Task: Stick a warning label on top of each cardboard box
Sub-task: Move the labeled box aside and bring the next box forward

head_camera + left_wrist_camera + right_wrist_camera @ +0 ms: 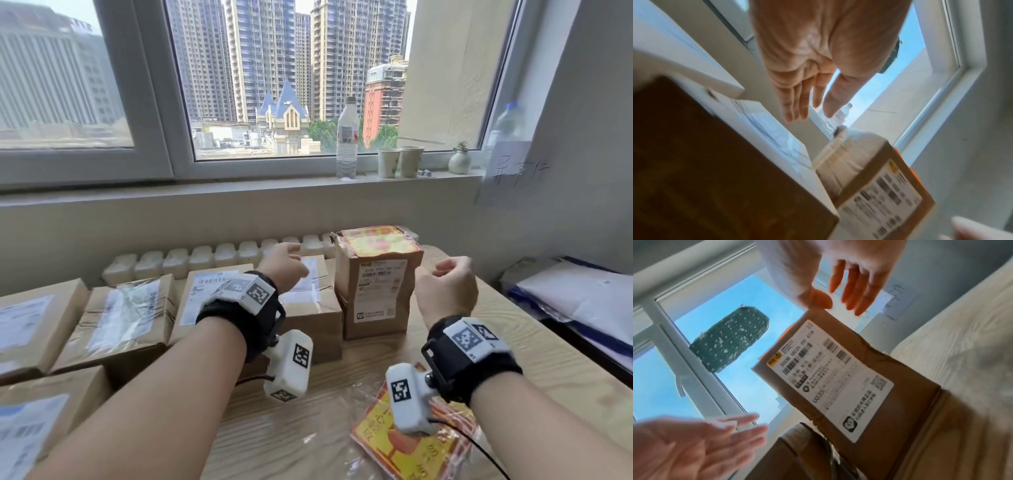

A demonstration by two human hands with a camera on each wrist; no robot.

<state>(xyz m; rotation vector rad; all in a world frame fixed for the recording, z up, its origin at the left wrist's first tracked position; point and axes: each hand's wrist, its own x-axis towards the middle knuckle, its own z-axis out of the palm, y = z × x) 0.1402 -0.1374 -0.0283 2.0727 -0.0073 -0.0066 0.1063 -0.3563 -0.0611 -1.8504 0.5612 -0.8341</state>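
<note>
A tall cardboard box [376, 284] stands mid-table with a red and yellow warning label [376, 240] stuck on its top. Its shipping label faces me [830, 381]. My left hand [284, 263] hovers open over a lower box [308, 301] just left of it, fingers [797, 104] straight and holding nothing. My right hand [445, 284] hangs beside the tall box's right side with fingers [851, 292] relaxed and empty. A stack of warning labels [411, 445] in clear plastic lies on the table near me, under my right wrist. Several more boxes [126, 315] sit to the left.
The wooden table [513, 346] has bare surface to the right of the tall box. A water bottle [347, 137], two paper cups [388, 162] and a small vase [459, 161] stand on the windowsill. A radiator [222, 255] runs behind the boxes. Papers and folders [582, 301] lie at the right.
</note>
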